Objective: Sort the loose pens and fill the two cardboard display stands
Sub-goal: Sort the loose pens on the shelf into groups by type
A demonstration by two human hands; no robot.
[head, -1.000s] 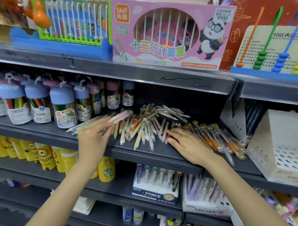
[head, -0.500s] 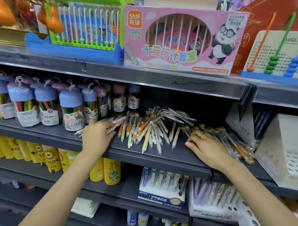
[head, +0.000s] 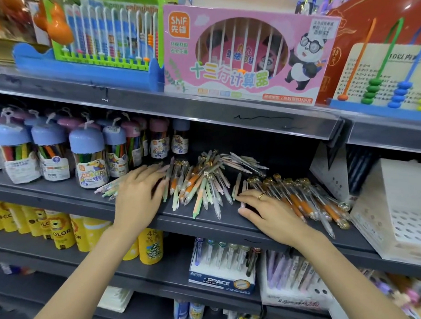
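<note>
Loose pens lie on the dark middle shelf (head: pixel 226 222): a mixed pile of pastel and orange-grip pens (head: pixel 199 185) in the centre, a row of orange-grip pens with gold tops (head: pixel 306 201) to the right, and thin pens (head: pixel 242 161) at the back. My left hand (head: pixel 141 195) lies flat over a small bundle of pastel pens (head: pixel 107 191), its straight fingers reaching the centre pile. My right hand (head: pixel 272 214), wearing a ring, rests flat on the shelf against the left end of the orange-grip row. Two white cardboard display stands (head: pixel 394 208) (head: pixel 333 175) sit at the right.
Jars of colour markers (head: pixel 89 155) with blue and pink lids crowd the shelf's left part. Abacus toy boxes (head: pixel 246 55) stand on the shelf above. Below are yellow marker tubs (head: pixel 59 230), a SPACE pen box (head: pixel 222 279) and another pen display (head: pixel 293 281).
My left hand, which held the pastel bundle raised, has lowered it onto the shelf and spread its fingers over it. My right hand has stayed beside the orange-grip pens.
</note>
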